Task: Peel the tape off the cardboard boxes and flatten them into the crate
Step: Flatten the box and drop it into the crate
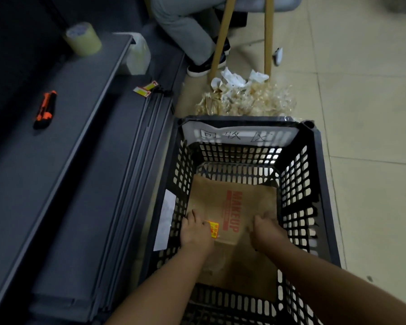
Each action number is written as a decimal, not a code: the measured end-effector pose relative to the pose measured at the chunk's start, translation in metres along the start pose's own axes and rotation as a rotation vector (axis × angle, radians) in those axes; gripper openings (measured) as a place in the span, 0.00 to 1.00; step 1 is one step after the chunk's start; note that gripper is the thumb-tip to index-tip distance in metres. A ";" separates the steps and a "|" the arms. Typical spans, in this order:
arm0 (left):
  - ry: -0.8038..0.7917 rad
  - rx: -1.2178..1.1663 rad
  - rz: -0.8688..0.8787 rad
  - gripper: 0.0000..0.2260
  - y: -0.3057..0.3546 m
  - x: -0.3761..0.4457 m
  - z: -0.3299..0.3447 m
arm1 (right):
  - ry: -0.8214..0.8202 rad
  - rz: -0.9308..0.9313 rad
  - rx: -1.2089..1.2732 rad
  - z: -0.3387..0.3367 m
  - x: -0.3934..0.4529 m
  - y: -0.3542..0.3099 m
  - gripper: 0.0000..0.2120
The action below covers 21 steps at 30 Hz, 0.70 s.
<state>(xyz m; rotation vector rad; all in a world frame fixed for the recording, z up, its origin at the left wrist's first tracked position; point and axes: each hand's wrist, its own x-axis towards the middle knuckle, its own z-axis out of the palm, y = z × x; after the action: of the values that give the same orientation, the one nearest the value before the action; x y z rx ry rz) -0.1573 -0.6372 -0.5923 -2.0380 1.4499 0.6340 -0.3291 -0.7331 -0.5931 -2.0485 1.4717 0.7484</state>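
Note:
A flattened brown cardboard box (230,202) with red "MAKEUP" print and a yellow sticker lies at the bottom of a black perforated plastic crate (314,165) on the floor. Both my arms reach down into the crate. My left hand (195,233) rests flat on the box's left part, fingers spread, next to the yellow sticker. My right hand (265,231) presses on the box's right part, fingers curled downward at its edge. Whether either hand grips the cardboard is unclear. A heap of peeled clear tape (246,102) lies on the floor behind the crate.
To the left stands a dark grey shelf unit with an orange and black utility knife (45,110), a roll of tape (83,38) and small yellow stickers (147,89). A seated person's leg (188,31) and wooden chair legs (220,41) are behind the tape heap. Tiled floor extends right.

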 end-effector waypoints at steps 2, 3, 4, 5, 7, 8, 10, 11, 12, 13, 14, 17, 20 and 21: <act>0.020 -0.063 0.031 0.25 -0.005 -0.010 -0.018 | 0.013 -0.058 0.063 -0.012 -0.006 -0.002 0.20; 0.036 -0.073 0.041 0.23 -0.007 -0.015 -0.026 | 0.032 -0.092 0.073 -0.019 -0.010 -0.002 0.21; 0.058 -0.075 0.048 0.22 -0.010 -0.022 -0.035 | 0.052 -0.119 0.074 -0.026 -0.014 -0.002 0.23; 0.088 -0.078 0.055 0.20 -0.013 -0.029 -0.043 | 0.077 -0.140 0.067 -0.035 -0.019 -0.001 0.25; 0.159 -0.087 0.069 0.18 -0.019 -0.043 -0.059 | 0.119 -0.179 0.039 -0.052 -0.032 -0.002 0.28; 0.189 -0.090 0.073 0.18 -0.023 -0.051 -0.066 | 0.134 -0.200 0.024 -0.061 -0.038 -0.002 0.30; 0.243 -0.096 0.068 0.18 -0.030 -0.067 -0.080 | 0.155 -0.256 -0.028 -0.075 -0.050 -0.005 0.31; 0.265 -0.109 0.063 0.19 -0.034 -0.075 -0.087 | 0.158 -0.281 -0.054 -0.081 -0.056 -0.007 0.32; 0.282 -0.138 0.059 0.20 -0.039 -0.085 -0.094 | 0.149 -0.297 -0.077 -0.089 -0.063 -0.010 0.33; 0.297 -0.185 0.056 0.21 -0.043 -0.094 -0.101 | 0.133 -0.315 -0.095 -0.097 -0.069 -0.012 0.34; 0.314 -0.237 0.052 0.21 -0.048 -0.103 -0.107 | 0.111 -0.332 -0.105 -0.105 -0.077 -0.015 0.35; 0.367 -0.328 0.050 0.21 -0.061 -0.135 -0.121 | 0.091 -0.391 -0.127 -0.131 -0.099 -0.026 0.32; 0.403 -0.359 0.034 0.23 -0.075 -0.160 -0.129 | 0.106 -0.415 -0.120 -0.155 -0.118 -0.039 0.29; 0.424 -0.366 0.024 0.24 -0.081 -0.171 -0.133 | 0.126 -0.428 -0.131 -0.163 -0.128 -0.044 0.29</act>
<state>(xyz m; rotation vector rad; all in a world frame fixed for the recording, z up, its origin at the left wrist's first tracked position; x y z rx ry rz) -0.1246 -0.5876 -0.3688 -2.5622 1.6918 0.5258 -0.2972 -0.7444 -0.3842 -2.4364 1.0084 0.5594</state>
